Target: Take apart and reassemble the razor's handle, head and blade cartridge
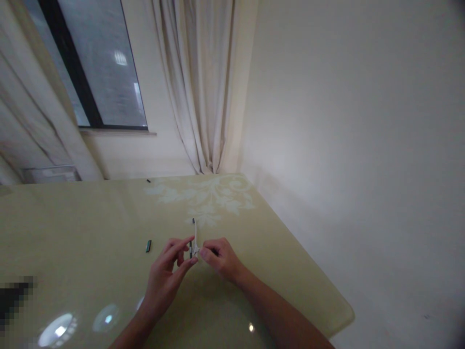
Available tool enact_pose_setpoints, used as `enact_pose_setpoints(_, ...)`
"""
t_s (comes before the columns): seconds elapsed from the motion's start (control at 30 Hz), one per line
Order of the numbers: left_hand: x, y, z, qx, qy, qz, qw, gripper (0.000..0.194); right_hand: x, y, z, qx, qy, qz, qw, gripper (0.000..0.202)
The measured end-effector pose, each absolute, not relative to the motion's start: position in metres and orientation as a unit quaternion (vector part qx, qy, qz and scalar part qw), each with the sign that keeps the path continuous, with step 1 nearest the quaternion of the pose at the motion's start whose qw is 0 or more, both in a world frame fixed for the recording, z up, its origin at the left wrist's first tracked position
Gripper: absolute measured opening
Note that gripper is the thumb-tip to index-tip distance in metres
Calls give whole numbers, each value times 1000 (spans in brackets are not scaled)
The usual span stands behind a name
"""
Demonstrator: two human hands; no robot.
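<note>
Near the middle of the table, my left hand (167,271) holds a small dark flat piece (191,249) upright between thumb and forefinger. Right beside that piece is a small white part (196,250), from which a thin pale strip (196,232) runs away from me to a small dark end (193,221). My right hand (223,259) is closed at the right side of the white part, its fingers pinched together; what they grip is too small to make out.
A small dark green piece (148,246) lies left of my hands on the glossy table (290,286). Near the far edge is a tiny black piece (148,181). A pixelated dark shape is at the left edge. Curtains, a window and a wall stand beyond.
</note>
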State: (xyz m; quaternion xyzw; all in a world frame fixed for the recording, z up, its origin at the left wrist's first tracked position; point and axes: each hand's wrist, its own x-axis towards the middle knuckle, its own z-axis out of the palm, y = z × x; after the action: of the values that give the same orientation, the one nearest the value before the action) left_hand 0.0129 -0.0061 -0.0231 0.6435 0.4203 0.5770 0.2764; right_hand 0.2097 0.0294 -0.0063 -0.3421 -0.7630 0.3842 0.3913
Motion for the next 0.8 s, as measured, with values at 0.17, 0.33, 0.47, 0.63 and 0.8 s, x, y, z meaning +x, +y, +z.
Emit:
enact_pose_setpoints(0.17, 14, -6, -24, 641, 410, 579, 293, 43, 209, 28, -7, -346, -768, 374, 387, 48)
enact_pose_setpoints(0.33, 18, -8, -19, 635, 416, 579, 297, 40, 211, 28, -5, -349, -776, 354, 388, 48)
enact_pose_setpoints(0.47, 19, -9, -17, 627, 422, 583, 297, 39, 212, 27, -2, -346, -776, 355, 390, 48)
enact_pose_setpoints(0.63, 16, -9, -15, 597, 437, 603, 299, 40, 212, 27, -2, -347, -764, 365, 404, 49)
enact_pose_setpoints(0.8, 8, -4, -12, 599, 438, 604, 292, 43, 213, 30, -7, -334, -739, 391, 435, 51)
